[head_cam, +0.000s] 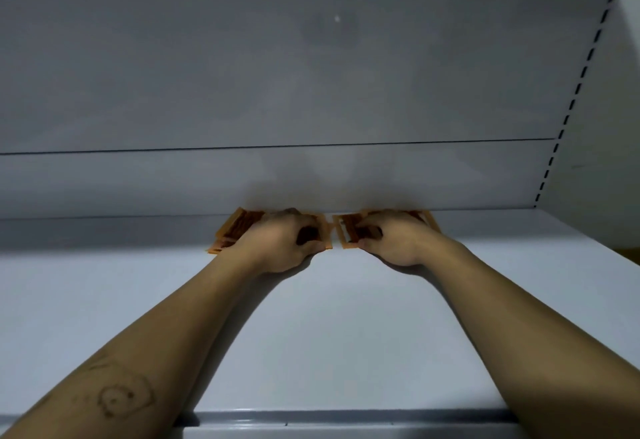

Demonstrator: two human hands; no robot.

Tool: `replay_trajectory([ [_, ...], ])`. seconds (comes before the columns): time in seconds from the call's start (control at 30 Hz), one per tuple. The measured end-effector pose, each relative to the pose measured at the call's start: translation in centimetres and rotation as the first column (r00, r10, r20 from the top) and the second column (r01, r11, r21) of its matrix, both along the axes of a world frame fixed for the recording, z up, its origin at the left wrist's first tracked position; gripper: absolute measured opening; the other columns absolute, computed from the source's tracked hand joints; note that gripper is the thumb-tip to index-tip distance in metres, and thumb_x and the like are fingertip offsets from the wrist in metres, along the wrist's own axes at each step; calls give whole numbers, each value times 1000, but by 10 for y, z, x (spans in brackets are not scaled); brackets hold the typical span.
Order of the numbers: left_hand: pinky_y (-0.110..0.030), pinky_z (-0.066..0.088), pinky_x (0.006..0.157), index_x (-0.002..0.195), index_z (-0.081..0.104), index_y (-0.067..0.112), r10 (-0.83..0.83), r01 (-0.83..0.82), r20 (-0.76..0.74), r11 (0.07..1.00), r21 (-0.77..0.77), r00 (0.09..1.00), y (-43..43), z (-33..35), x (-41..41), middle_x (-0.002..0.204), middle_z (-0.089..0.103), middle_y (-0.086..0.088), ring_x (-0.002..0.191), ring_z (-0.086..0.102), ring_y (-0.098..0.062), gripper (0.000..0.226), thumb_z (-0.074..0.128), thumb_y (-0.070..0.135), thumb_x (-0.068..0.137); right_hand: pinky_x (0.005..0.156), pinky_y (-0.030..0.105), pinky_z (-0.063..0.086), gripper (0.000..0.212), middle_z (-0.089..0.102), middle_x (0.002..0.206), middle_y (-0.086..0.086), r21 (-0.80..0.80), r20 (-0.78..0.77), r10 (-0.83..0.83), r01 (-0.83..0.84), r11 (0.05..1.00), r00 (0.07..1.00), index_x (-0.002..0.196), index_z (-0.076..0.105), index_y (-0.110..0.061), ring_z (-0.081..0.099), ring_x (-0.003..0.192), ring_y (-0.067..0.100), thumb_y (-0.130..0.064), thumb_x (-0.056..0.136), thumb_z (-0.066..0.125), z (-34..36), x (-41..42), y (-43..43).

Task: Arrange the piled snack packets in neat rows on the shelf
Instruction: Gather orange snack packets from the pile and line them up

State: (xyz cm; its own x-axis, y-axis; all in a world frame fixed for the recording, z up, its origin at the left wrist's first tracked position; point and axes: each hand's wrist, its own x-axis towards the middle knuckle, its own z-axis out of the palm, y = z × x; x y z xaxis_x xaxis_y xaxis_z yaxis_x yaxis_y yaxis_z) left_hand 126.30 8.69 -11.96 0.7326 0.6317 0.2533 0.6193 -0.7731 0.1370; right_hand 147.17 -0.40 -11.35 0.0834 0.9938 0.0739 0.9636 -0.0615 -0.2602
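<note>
- Both arms are reaching deep across the shelf (329, 334), and the snack packets are lying flat at the very back, right where the shelf is meeting the back panel (277, 179)
- The left hand (277, 243) is curling over the left stack (230, 230), fingers draped across the top and thumb pinching in at the near edge
- The right hand (398, 241) is gripping the right stack (348, 234) the same way, and the two stacks are sitting just beside each other with a thin gap between
- The packets are showing as thin, flat sachets with orange crimped borders and darker brown centres; print is blurring out
- I'm judging them light and floppy, the film slick enough to be sliding packet over packet, and the contents possibly brittle
- So I'm reckoning on squeezing each stack by its long edges, squaring it up and going gentle on the middle
- The shelf is looking like smooth, pale grey painted metal, with a slotted upright (581, 75) running up the right side
</note>
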Motion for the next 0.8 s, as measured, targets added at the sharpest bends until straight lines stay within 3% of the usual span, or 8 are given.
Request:
replay_trajectory([
  [0.17, -26, 42, 74, 118, 70, 27, 57, -62, 92, 997, 53, 994, 3, 0, 5, 116, 69, 6, 101, 62, -16, 28, 58, 42, 97, 100, 35, 44, 36, 58, 135, -3, 11, 24, -19, 19, 1000, 1000, 131, 60, -26, 53, 120, 22, -40, 99, 53, -1, -1, 1],
  [0.3, -28, 42, 70, 107, 70, 23, 95, -114, 158, 987, 114, 983, 3, -5, 11, 105, 69, 1, 92, 62, -18, 28, 55, 46, 98, 96, 32, 44, 36, 59, 134, -3, 15, 16, -21, 21, 1000, 1000, 131, 60, -27, 54, 120, 22, -41, 98, 54, -1, -2, 2],
  [0.4, -33, 50, 77, 109, 66, 20, 76, -92, 97, 981, 173, 992, 5, 1, 12, 104, 66, -1, 92, 60, -21, 30, 47, 42, 102, 93, 31, 44, 35, 60, 132, -3, 16, 20, -26, 25, 1000, 999, 130, 61, -27, 55, 117, 21, -40, 98, 54, -1, -2, 4],
  [0.57, -33, 45, 78, 107, 68, 18, 114, -118, 36, 981, 153, 993, 14, 20, 0, 105, 63, -3, 98, 59, -27, 25, 48, 32, 102, 95, 30, 43, 35, 59, 134, -2, 14, 26, -28, 27, 1000, 999, 132, 60, -25, 54, 119, 21, -37, 99, 54, 0, -4, 2],
  [0.63, -34, 47, 82, 104, 68, 23, 214, -208, -25, 968, 140, 977, 17, 30, -12, 105, 64, -2, 101, 59, -27, 22, 53, 38, 98, 92, 29, 42, 35, 60, 134, -2, 11, 42, -32, 31, 999, 999, 131, 61, -25, 55, 119, 21, -37, 100, 52, 1, -6, 2],
  [0.7, -36, 41, 90, 105, 66, 30, 278, -238, -206, 951, 198, 938, 16, 35, -23, 109, 62, 2, 108, 53, -24, 27, 50, 49, 96, 90, 28, 40, 35, 60, 134, -2, 2, 43, -37, 37, 999, 998, 131, 60, -25, 55, 118, 21, -37, 100, 52, 1, -8, 2],
  [0.73, -38, 37, 91, 106, 64, 32, 269, -214, -248, 950, 227, 931, 15, 35, -26, 111, 61, 5, 110, 50, -22, 30, 48, 54, 95, 89, 27, 38, 35, 59, 134, -2, 0, 33, -40, 40, 999, 999, 132, 60, -25, 54, 119, 21, -37, 100, 52, 2, -8, 1],
  [0.8, -37, 39, 90, 108, 63, 37, 133, -97, -177, 976, 197, 975, 8, 31, -25, 112, 61, 8, 108, 50, -20, 30, 48, 58, 93, 90, 26, 37, 38, 57, 137, -2, 11, 12, -48, 48, 999, 999, 135, 57, -25, 53, 122, 21, -38, 99, 54, 3, -9, 1],
])
